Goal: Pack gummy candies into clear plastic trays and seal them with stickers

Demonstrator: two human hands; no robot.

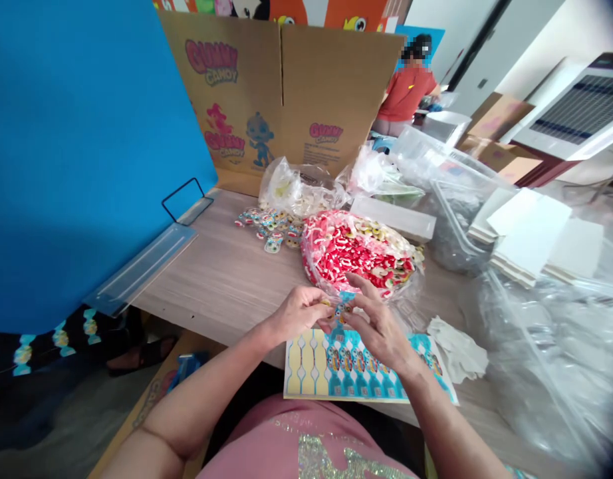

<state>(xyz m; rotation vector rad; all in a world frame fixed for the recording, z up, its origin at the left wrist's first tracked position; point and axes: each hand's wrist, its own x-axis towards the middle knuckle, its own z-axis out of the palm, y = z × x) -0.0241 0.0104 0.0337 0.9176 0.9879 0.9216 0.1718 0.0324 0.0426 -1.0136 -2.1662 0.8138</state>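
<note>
- The left hand [299, 311] and right hand [379, 319] met over the near edge of the table [221, 273], fingertips pinched together on a small sticker [342, 307] held between them, just above the sticker sheet [356, 369].
- Both hands were narrow: the thumb and forefinger of each were closed on the sticker, the other fingers of the right hand fanned loosely upward.
- The sticker looked thin, light and limp. It would probably curl or cling to skin, so a grip at its edges with fingertips seemed the sound hold; its tacky side I could not tell.
- The sheet lay flat at the table edge, partly under the right wrist, its left columns pale and seemingly already peeled, its right part printed in colour.
- The bag [361, 253] of red and white gummies sat just behind the hands, soft and heavy-looking, its clear film slippery and easily torn.
- Loose wrapped pieces [269, 226] lay scattered further back, well apart from the hands.
- A white glove [459, 349] lay crumpled to the right of the sheet.
- A carton [281, 93] stood open at the back.
</note>
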